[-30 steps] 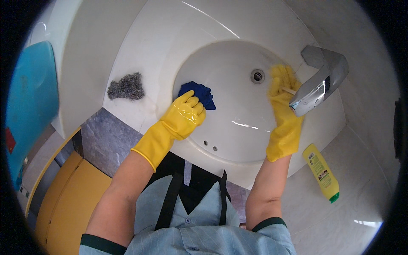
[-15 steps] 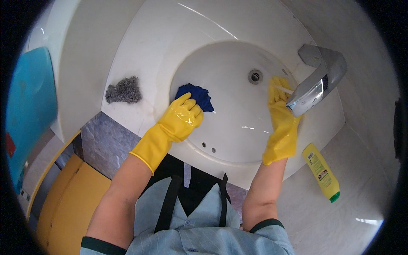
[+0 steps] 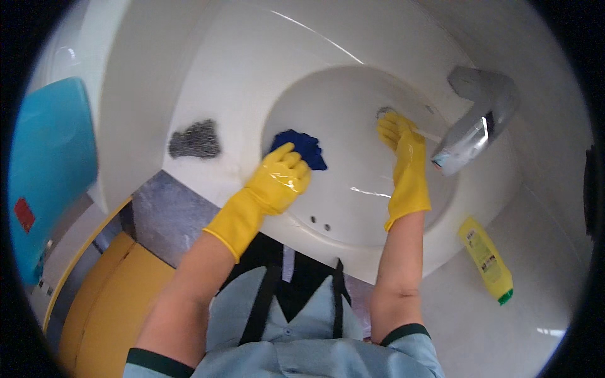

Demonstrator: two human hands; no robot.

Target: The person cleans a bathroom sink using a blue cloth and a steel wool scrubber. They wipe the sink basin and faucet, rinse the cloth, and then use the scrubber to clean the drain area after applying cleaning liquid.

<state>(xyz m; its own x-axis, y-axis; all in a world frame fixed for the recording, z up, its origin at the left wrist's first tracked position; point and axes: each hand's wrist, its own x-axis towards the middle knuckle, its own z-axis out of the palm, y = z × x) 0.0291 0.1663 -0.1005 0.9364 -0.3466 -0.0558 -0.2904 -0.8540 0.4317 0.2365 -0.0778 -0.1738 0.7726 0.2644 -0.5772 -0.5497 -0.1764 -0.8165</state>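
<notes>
Both my hands wear yellow rubber gloves. My left hand [image 3: 283, 173] is closed on a crumpled dark blue cloth [image 3: 299, 148], pressed against the left inner wall of the white washbasin [image 3: 353, 220]. Over on the right side of the basin, my right hand [image 3: 398, 129] reaches to the metal drain [image 3: 383, 112] and partly covers it. Its fingers look stretched out and bent a little downward, with nothing seen in them. A thin stream of water runs from the chrome faucet [image 3: 476, 123] towards this hand.
A grey steel wool pad [image 3: 195, 140] lies on the counter left of the basin. At the right stands off a yellow bottle with a green cap [image 3: 486, 259], lying on the pale surface. A turquoise plastic panel [image 3: 53, 164] and a yellow-orange board [image 3: 116, 302] are at the left.
My right hand has moved left from under the faucet to the drain. The left hand stays on the blue cloth. The whole view has shifted slightly.
</notes>
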